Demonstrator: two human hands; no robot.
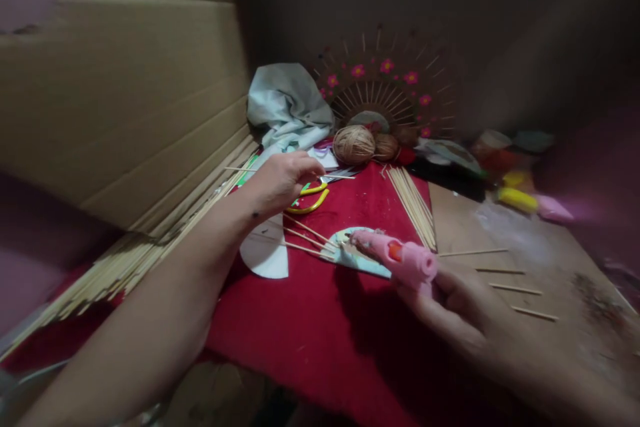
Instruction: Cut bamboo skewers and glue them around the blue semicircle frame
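My left hand [287,177] is closed around a thin wooden stick [341,177], which lies crosswise and pokes out on both sides of the fingers. A pink hot glue gun [407,259] is gripped in my right hand [457,310]. Its nozzle hangs over a pale half-round piece [367,268] on the red cloth [280,320]. Several sticks [306,238] fan out leftward from that piece. Below my left wrist lies a white half-round piece [265,257], partly under the stick ends. Yellow-handled scissors [316,200] rest just beneath my left hand.
Bundled sticks [135,267] line a cardboard wall [150,100] on the left. More sticks [413,207] lie at the right. Behind are twine balls [354,145], a crumpled cloth [287,97] and a flowered stick fan [370,83]. Loose sticks [515,289] sit on cardboard.
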